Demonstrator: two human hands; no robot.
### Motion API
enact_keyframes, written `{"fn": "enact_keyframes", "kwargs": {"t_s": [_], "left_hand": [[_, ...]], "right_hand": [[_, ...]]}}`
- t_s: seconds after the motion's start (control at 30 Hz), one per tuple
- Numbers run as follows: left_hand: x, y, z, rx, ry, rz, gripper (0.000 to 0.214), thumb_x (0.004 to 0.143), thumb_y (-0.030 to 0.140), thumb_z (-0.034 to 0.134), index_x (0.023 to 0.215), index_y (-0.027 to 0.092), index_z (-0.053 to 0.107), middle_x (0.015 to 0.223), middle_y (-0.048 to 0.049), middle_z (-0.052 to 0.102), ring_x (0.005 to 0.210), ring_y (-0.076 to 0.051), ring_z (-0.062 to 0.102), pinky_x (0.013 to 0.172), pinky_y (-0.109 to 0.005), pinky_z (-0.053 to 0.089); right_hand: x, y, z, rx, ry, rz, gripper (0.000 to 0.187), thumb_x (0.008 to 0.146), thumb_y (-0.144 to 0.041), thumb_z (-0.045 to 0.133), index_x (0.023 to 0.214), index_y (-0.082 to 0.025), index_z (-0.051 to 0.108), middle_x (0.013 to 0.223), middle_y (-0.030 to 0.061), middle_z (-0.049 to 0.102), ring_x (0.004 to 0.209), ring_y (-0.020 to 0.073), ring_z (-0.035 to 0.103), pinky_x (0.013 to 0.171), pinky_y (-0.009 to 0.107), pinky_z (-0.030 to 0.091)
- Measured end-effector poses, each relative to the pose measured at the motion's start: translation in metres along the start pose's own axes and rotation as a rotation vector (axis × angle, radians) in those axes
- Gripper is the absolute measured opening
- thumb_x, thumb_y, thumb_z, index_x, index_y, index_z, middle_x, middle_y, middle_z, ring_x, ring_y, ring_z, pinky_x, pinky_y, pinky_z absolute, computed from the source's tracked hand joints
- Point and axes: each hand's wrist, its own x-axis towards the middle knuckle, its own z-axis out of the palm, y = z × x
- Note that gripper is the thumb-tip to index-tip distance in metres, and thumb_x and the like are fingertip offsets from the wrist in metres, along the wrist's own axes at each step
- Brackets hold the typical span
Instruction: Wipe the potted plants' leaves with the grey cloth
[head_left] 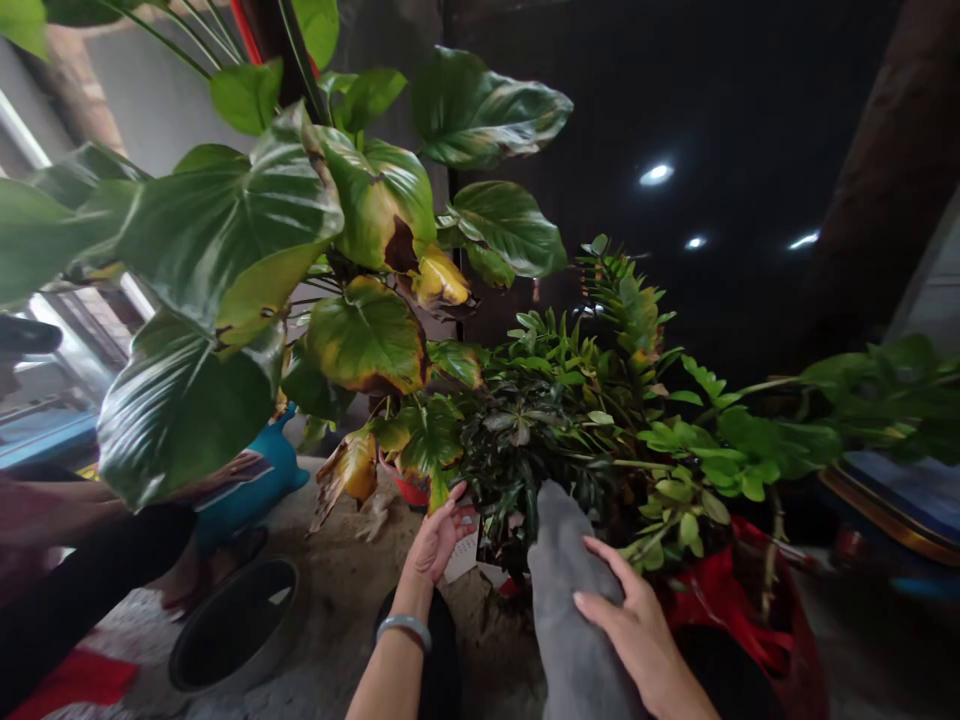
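Note:
My left hand (439, 538), a silver bangle on its wrist, reaches up with fingers spread and touches the low leaves of a small green plant (420, 440) in a red pot (409, 488). My right hand (630, 620) rests on a grey cloth (566, 590) and grips it, the cloth draped upward against a dark-leaved plant (517, 440). A big plant with broad glossy leaves (225, 230), some yellowed and brown at the edges, rises over the left half of the view.
A fern-like plant (712, 440) stands in a red pot (750, 610) at right. A black bowl (236, 625) lies on the concrete floor at lower left. A blue watering can (259, 480) and another person's legs (90, 570) are at left.

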Motion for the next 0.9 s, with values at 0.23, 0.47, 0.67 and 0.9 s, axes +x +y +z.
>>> {"fn": "enact_keyframes", "kwargs": {"t_s": [0.23,0.47,0.67,0.9], "left_hand": [[-0.001,-0.005,0.007,-0.006,0.022,0.011,0.038,0.065,0.027,0.074,0.101,0.016,0.071,0.086,-0.0075,0.069,0.076,-0.019,0.060,0.067,-0.030,0.045],[-0.003,-0.005,0.010,-0.009,0.057,0.040,0.048,0.066,0.025,0.072,0.114,0.017,0.065,0.090,-0.0071,0.069,0.077,-0.018,0.061,0.064,-0.029,0.046],[-0.003,-0.001,0.013,-0.074,0.153,0.089,0.047,0.063,0.021,0.073,0.109,0.020,0.066,0.090,-0.0057,0.070,0.076,-0.018,0.062,0.064,-0.029,0.047],[-0.004,-0.003,0.010,-0.058,0.088,0.073,0.039,0.062,0.025,0.076,0.099,0.016,0.070,0.082,-0.0068,0.069,0.075,-0.020,0.062,0.066,-0.031,0.047]], "right_hand": [[0.029,-0.082,-0.003,-0.047,0.149,-0.416,0.052,0.062,-0.036,0.062,0.112,-0.022,0.064,0.116,0.0071,0.067,0.107,0.0283,0.060,0.095,0.040,0.045],[0.032,-0.011,0.004,-0.044,0.042,-0.082,0.053,0.055,-0.034,0.062,0.106,-0.020,0.067,0.105,0.0087,0.071,0.095,0.0306,0.066,0.085,0.043,0.050],[-0.003,-0.046,-0.006,-0.021,-0.055,-0.191,0.051,0.057,-0.036,0.066,0.106,-0.023,0.069,0.110,0.0067,0.071,0.102,0.0291,0.064,0.090,0.040,0.049],[0.038,-0.057,-0.005,-0.022,0.171,-0.289,0.058,0.056,-0.041,0.063,0.110,-0.020,0.065,0.111,0.0092,0.069,0.102,0.0296,0.062,0.093,0.042,0.046]]}}
